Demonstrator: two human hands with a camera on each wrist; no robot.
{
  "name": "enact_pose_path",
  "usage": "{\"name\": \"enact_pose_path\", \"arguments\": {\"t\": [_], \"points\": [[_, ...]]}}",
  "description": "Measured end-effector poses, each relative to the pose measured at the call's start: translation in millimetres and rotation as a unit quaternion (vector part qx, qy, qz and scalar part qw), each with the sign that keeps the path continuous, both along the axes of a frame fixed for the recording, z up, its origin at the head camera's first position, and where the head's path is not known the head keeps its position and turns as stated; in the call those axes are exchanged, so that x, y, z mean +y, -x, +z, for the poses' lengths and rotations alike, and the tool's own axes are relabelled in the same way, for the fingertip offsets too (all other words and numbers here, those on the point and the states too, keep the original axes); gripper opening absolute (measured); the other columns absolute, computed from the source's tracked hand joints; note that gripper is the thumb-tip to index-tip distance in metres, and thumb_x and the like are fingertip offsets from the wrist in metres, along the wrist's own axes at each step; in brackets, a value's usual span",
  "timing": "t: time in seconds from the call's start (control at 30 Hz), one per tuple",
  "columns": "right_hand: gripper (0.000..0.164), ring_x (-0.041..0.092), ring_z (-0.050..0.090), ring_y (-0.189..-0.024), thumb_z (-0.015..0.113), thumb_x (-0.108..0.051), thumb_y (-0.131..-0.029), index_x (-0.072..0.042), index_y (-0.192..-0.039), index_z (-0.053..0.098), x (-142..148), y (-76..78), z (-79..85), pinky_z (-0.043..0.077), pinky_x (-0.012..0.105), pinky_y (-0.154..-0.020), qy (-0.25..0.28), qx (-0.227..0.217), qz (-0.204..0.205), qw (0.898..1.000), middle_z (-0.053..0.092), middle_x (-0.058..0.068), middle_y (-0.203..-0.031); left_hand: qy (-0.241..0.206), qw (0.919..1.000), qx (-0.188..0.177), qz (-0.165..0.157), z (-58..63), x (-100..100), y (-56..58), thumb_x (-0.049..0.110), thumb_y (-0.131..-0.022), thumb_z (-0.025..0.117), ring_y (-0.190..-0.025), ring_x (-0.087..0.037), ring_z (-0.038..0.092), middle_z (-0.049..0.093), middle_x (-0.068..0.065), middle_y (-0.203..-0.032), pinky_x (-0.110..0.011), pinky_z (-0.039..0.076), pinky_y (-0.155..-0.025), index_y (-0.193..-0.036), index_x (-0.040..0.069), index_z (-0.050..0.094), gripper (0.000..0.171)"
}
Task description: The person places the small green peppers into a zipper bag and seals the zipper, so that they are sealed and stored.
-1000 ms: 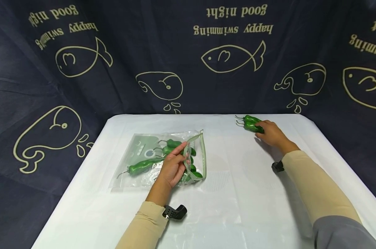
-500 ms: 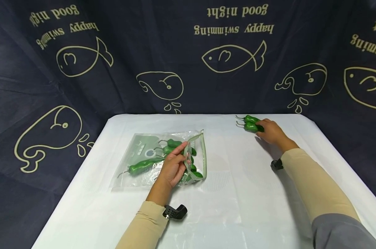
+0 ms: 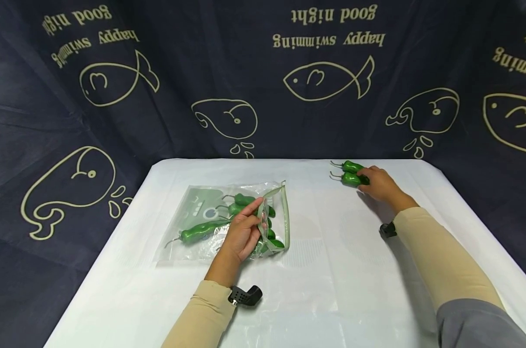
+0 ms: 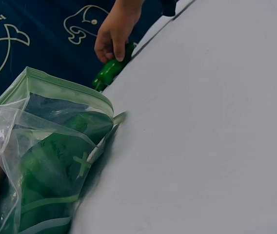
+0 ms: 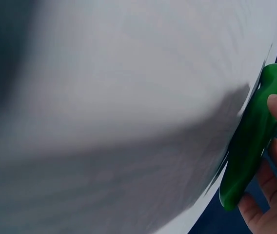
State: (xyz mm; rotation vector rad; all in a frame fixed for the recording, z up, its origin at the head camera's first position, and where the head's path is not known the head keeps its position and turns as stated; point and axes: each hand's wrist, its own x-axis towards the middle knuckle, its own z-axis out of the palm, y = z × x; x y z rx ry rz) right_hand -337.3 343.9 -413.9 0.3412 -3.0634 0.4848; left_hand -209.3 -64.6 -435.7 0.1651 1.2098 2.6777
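A clear zip bag (image 3: 286, 220) with a pale green top edge lies on the left half of the table, its mouth standing apart toward the right. Several green peppers (image 3: 197, 232) show through its plastic. My left hand (image 3: 239, 237) holds the bag near the mouth, index finger stretched out. At the far right, two more green peppers lie side by side. My right hand (image 3: 382, 186) grips the nearer green pepper (image 3: 351, 179), thumb on one side and fingers on the other in the right wrist view. The farther green pepper (image 3: 352, 166) is partly hidden by the hand.
A white sheet covers the table (image 3: 315, 299). Close behind the table's far edge hangs a dark blue curtain (image 3: 263, 125) with fish and whale drawings. The two loose peppers lie near that far edge.
The stem end of the nearer pepper has swung slightly toward me, widening the gap between the stems of the two loose peppers. My left hand and the bag stay put.
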Motion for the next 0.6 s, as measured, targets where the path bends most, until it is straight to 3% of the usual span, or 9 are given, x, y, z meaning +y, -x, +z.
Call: {"name": "enact_pose_path", "arguments": {"t": [0.6], "points": [[0.051, 0.050, 0.043, -0.121, 0.066, -0.008, -0.090, 0.005, -0.137, 0.048, -3.9, -0.9, 0.4, 0.032, 0.063, -0.105, -0.008, -0.015, -0.005, 1.000, 0.047, 0.032, -0.138, 0.004, 1.0000, 0.001, 0.000, 0.4, -0.6, 0.7, -0.017, -0.090, 0.037, -0.092, -0.013, 0.051, 0.041, -0.012, -0.144, -0.021, 0.046, -0.069, -0.147, -0.005, 0.041, 0.059]]}}
